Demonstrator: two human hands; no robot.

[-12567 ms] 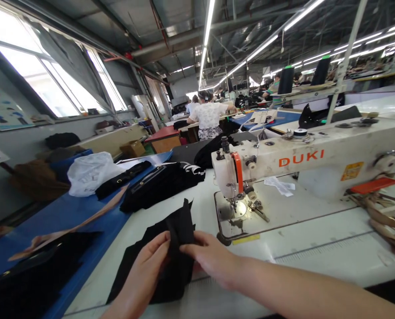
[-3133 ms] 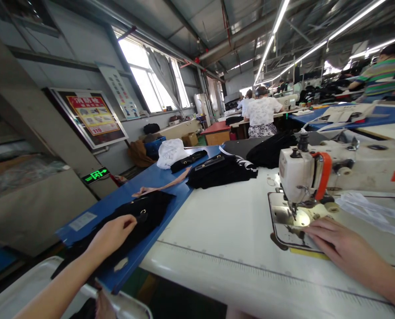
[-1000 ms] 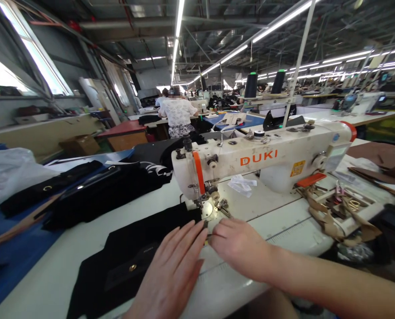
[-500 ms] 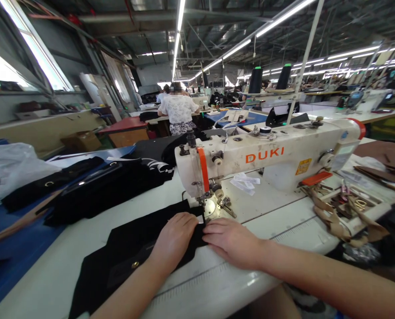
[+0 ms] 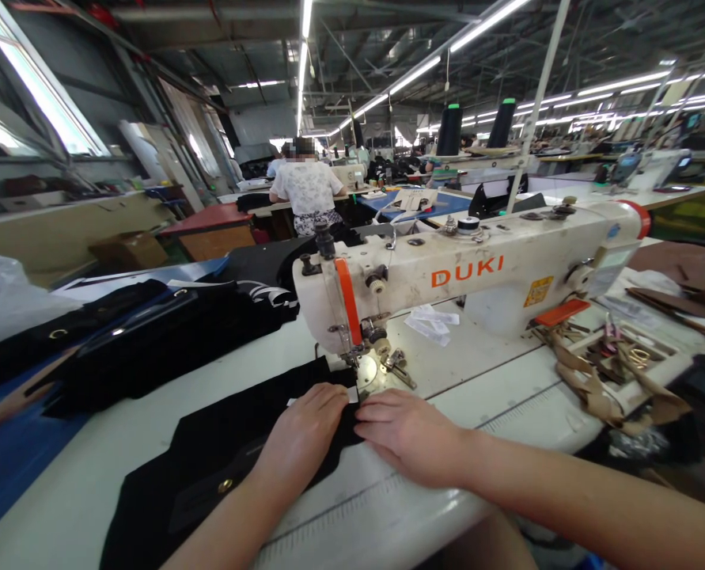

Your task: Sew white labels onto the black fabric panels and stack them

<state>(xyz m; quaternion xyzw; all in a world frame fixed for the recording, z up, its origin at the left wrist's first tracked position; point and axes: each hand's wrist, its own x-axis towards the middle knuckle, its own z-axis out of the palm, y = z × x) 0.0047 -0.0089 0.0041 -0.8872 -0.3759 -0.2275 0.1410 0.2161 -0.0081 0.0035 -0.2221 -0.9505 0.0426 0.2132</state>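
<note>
A black fabric panel (image 5: 210,431) with a gold snap lies on the white machine table, one end under the needle area of a sewing machine (image 5: 476,277) marked DUKI. My left hand (image 5: 308,427) rests on the panel, fingers closed together by a small white strip (image 5: 352,394). Part of the strip shows on both sides of these fingers. My right hand (image 5: 411,431) is closed at the panel's right edge, its fingertips beside the left hand's. The thumbs are mostly hidden. Right behind both hands are the presser foot and the round needle plate (image 5: 367,370).
More black fabric pieces (image 5: 168,340) are piled at the left, near a clear plastic bag (image 5: 1,301). White paper strips (image 5: 432,323) lie on the machine bed. At the right, a tray (image 5: 631,364) holds small tools and tan strips. Further back, a person (image 5: 308,190) faces away.
My view has shifted slightly to the right. More of the white strip shows left of my left fingers. Both hands keep nearly the same place on the fabric.
</note>
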